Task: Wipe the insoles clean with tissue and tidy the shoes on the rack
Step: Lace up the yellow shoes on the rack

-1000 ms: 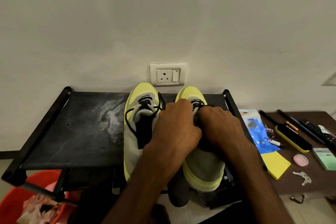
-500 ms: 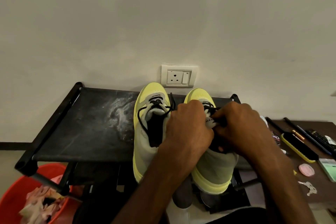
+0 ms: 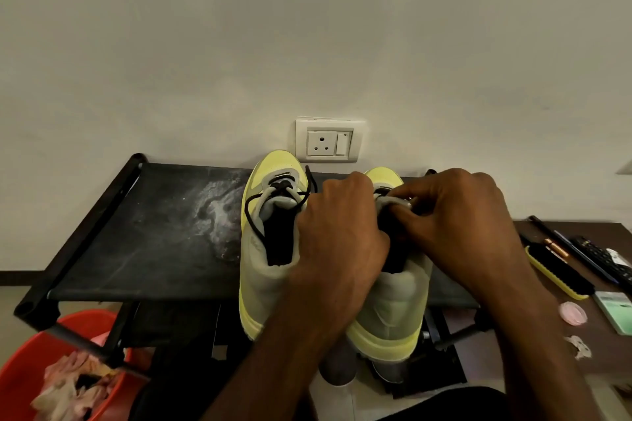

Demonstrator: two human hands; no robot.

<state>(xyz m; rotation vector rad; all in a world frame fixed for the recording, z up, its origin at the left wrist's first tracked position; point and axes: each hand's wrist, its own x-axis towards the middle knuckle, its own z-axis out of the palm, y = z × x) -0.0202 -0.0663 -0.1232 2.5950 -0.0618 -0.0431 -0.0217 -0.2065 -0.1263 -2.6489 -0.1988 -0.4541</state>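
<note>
Rack (image 3: 136, 249): both shoes (image 3: 260, 270) on it, toes at 12 o'clock.
Left hand (image 3: 342, 236): curled round right shoe (image 3: 393, 311) rim.
Right hand (image 3: 465, 225): pinches its tongue (image 3: 393, 203).
Pending: final tidying, likely — insoles unseen.

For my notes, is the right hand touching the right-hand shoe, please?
Touching: head view shows the right hand pinching the right-hand shoe by its tongue.

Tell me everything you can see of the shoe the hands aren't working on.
The left shoe is a pale grey sneaker with neon-yellow toe and sole, grey tongue, dark opening and loose black laces. It stands upright on the rack's black top shelf, toe toward the wall, heel overhanging the front edge. The left hand hides its inner side.
</note>
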